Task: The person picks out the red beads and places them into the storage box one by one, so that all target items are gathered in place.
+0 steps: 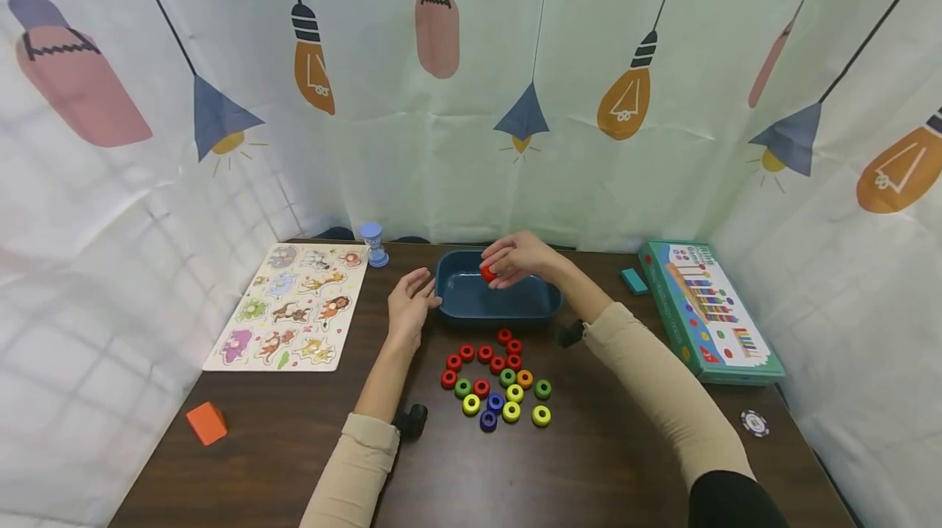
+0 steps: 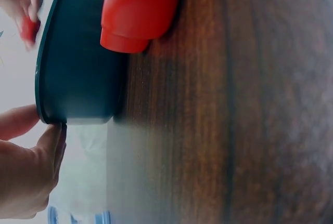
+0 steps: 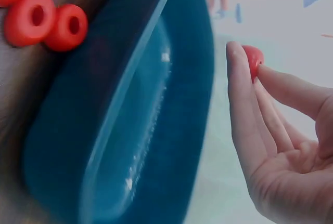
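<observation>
A dark blue plastic basin (image 1: 486, 320) stands on the table in the middle of the head view. My left hand (image 1: 410, 306) is at its left end, and in the left wrist view the thumb and fingers (image 2: 51, 140) pinch the rim. Over the basin, my right hand (image 1: 518, 257) holds a red ring bead (image 3: 253, 60) between thumb and fingertips, as the right wrist view shows. In front of the basin lie several loose ring beads: red (image 1: 481, 387), green (image 1: 542, 388), yellow (image 1: 540, 416), blue (image 1: 488, 421) and one orange (image 1: 525, 379).
On the left lie an animal puzzle board (image 1: 290, 307) and an orange block (image 1: 207, 423); a blue hourglass (image 1: 374, 244) stands behind. To the right are a teal block (image 1: 634, 281), a boxed toy set (image 1: 717, 311) and a poker chip (image 1: 754, 423). A printed curtain (image 1: 471, 160) closes off the back.
</observation>
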Demonstrator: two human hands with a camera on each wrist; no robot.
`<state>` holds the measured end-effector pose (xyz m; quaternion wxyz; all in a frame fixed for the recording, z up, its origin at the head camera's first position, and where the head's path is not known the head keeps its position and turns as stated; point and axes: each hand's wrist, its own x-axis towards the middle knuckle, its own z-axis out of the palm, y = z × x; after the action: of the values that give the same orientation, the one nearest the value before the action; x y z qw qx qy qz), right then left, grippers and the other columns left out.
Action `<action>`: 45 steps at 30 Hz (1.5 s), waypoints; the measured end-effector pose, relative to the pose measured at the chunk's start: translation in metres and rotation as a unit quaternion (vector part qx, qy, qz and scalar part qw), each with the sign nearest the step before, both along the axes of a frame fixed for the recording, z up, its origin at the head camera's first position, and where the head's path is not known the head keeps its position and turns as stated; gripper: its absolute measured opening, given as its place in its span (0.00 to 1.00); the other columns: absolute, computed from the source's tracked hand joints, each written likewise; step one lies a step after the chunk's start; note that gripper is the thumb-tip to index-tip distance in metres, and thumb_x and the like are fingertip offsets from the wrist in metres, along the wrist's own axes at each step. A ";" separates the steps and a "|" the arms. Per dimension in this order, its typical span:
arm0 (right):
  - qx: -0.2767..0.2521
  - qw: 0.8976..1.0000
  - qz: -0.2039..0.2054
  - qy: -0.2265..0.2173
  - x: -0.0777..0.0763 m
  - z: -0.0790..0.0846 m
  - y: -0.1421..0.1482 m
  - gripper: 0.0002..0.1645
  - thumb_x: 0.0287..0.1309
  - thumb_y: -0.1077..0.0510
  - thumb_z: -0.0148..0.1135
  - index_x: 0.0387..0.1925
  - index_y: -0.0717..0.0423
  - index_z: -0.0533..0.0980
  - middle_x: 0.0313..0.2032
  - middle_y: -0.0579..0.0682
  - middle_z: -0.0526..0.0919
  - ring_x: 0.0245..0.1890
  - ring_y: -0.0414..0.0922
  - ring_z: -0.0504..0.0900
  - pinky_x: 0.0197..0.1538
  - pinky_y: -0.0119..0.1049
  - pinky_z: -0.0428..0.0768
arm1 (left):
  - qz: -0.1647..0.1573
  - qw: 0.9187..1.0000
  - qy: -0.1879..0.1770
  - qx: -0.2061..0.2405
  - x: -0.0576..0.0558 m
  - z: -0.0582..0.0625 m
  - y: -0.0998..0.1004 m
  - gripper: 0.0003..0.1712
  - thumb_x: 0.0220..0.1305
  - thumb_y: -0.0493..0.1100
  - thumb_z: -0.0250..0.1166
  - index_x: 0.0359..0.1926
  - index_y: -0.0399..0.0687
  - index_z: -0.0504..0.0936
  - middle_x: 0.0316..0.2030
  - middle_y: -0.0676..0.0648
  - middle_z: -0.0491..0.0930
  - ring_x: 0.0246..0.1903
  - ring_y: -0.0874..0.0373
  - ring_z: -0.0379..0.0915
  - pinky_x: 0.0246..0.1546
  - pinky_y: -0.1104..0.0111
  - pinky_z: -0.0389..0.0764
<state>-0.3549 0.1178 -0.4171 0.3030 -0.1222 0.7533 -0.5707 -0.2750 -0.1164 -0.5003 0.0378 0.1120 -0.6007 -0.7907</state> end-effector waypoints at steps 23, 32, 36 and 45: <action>0.054 0.997 -0.006 -0.048 -0.037 -0.059 -0.058 0.22 0.60 0.73 0.59 0.56 0.65 0.77 0.47 0.68 0.83 0.43 0.60 0.85 0.49 0.51 0.84 | -0.010 1.000 -0.005 0.012 0.000 -0.001 0.005 0.40 0.49 0.16 0.61 0.64 0.41 0.69 0.66 0.35 0.66 0.62 0.47 0.70 0.60 0.60 0.76; 0.022 0.998 0.031 0.059 0.002 -0.011 -0.024 0.19 0.61 0.68 0.62 0.54 0.66 0.78 0.47 0.60 0.85 0.43 0.59 0.85 0.52 0.58 0.80 | -0.003 1.000 0.007 0.015 -0.005 0.006 -0.006 0.41 0.47 0.14 0.60 0.64 0.37 0.68 0.65 0.35 0.66 0.63 0.45 0.69 0.63 0.55 0.73; 0.036 0.994 0.060 0.080 0.034 -0.002 -0.002 0.14 0.61 0.66 0.63 0.49 0.60 0.81 0.43 0.57 0.86 0.41 0.59 0.86 0.48 0.56 0.83 | -0.002 1.000 0.008 0.013 -0.005 0.006 -0.007 0.41 0.47 0.14 0.60 0.64 0.37 0.68 0.66 0.35 0.66 0.63 0.45 0.69 0.62 0.56 0.73; 0.142 0.975 0.138 0.096 0.092 -0.038 0.033 0.15 0.58 0.67 0.65 0.47 0.59 0.83 0.43 0.58 0.86 0.34 0.55 0.87 0.37 0.49 0.87 | -0.006 1.000 0.001 0.011 -0.003 -0.002 -0.004 0.40 0.47 0.14 0.60 0.63 0.37 0.69 0.66 0.34 0.66 0.64 0.45 0.68 0.60 0.59 0.75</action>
<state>-0.2629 0.1509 -0.4546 0.3193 -0.2352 0.8281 -0.3963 -0.2782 -0.1206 -0.5020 0.0326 0.1082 -0.5924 -0.7977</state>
